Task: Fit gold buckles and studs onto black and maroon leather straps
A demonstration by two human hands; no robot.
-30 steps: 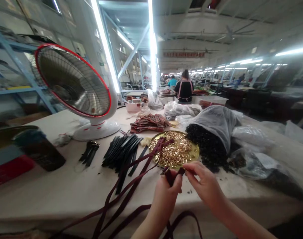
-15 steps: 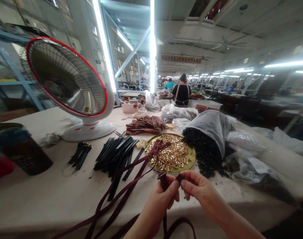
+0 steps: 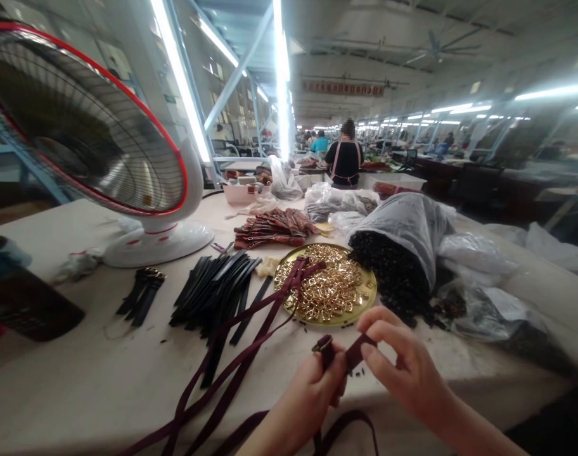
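Observation:
My left hand (image 3: 312, 387) is closed around a dark maroon strap (image 3: 357, 354), with a small metal buckle (image 3: 322, 344) standing up above the fingers. My right hand (image 3: 409, 362) has its thumb and fingers at the free end of that strap, to the right of the buckle. The rest of the strap hangs below my left hand. Beyond both hands lies a round golden tray (image 3: 367, 303) heaped with small gold-coloured buckles (image 3: 324, 285). More maroon straps (image 3: 251, 361) run from the tray to the table's near edge.
Black strips (image 3: 215, 294) and a small bundle of buckled black straps (image 3: 141, 294) lie to the left. A red-rimmed fan (image 3: 94, 126) and dark jar (image 3: 30, 297) stand farther left. Small black pieces (image 3: 388, 272) spill from a plastic bag (image 3: 407, 221). A person (image 3: 346, 155) stands beyond.
My right hand has moved right and its fingers have spread somewhat. More of the strap now shows between my hands. The view has shifted slightly, bringing the fan farther left.

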